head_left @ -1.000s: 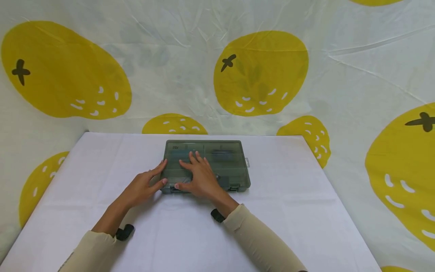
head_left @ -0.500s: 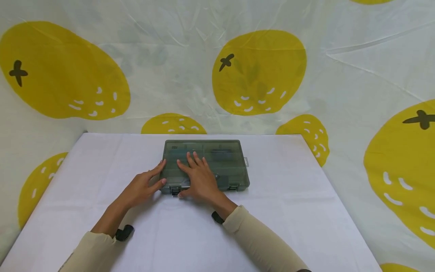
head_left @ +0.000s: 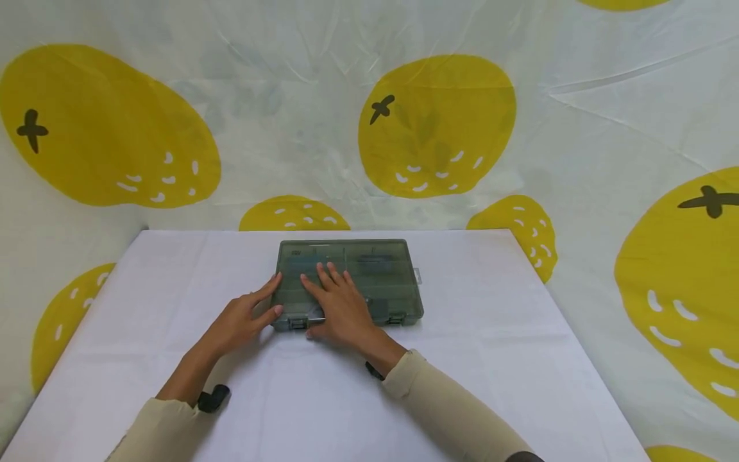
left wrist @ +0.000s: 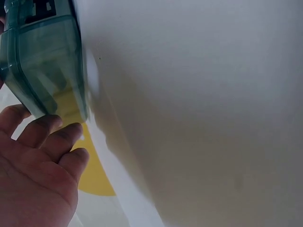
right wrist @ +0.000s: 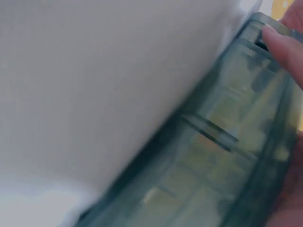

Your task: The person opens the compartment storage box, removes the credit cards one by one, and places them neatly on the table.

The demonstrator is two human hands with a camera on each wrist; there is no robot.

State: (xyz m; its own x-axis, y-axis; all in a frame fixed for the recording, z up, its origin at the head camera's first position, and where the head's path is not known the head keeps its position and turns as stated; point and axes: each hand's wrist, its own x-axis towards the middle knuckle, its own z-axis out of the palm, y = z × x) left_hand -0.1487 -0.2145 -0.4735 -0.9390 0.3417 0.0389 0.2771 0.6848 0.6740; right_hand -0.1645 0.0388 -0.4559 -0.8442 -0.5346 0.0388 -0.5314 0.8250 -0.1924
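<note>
A flat, see-through grey-green plastic case (head_left: pixel 392 285) with a lid lies on the white table, dim contents and dividers showing through. My left hand (head_left: pixel 235 326) touches its left end with fingertips and thumb; in the left wrist view those fingers (left wrist: pixel 61 142) are slightly bent beside the end wall. Across the lid rests my right hand (head_left: pixel 345 311), fingers spread, its thumb low at the front edge. Two latches sit on that front side, the left one (head_left: pixel 298 323) just left of the right thumb, the other (head_left: pixel 397 319) to its right. The right wrist view shows the case's front (right wrist: pixel 203 161), blurred.
White cloth (head_left: pixel 491 359) covers the table around the case. A small hanging tab (head_left: pixel 418 276) sticks out at the case's right end. Behind the table hangs a pale curtain (head_left: pixel 300 141) with large yellow fruit prints.
My right thumb has slid a little right and down along the case's front edge, uncovering the left latch. The left hand and the case have stayed in place.
</note>
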